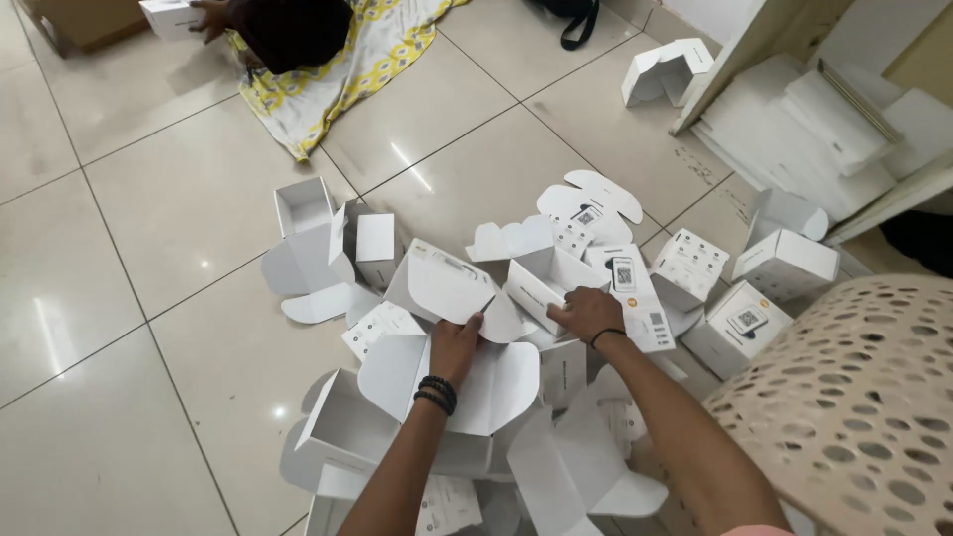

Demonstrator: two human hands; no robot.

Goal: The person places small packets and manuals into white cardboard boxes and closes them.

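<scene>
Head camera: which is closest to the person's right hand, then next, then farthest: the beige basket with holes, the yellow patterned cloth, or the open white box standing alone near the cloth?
From the right hand:
1. Beige basket with holes, lower right, nearest.
2. Open white box, to the left on the tiles, next.
3. Yellow patterned cloth, at the top beside another person, farthest.

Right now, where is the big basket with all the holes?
The beige perforated basket sits at the bottom right of the head view, beside the right hand and the pile of white boxes.
</scene>
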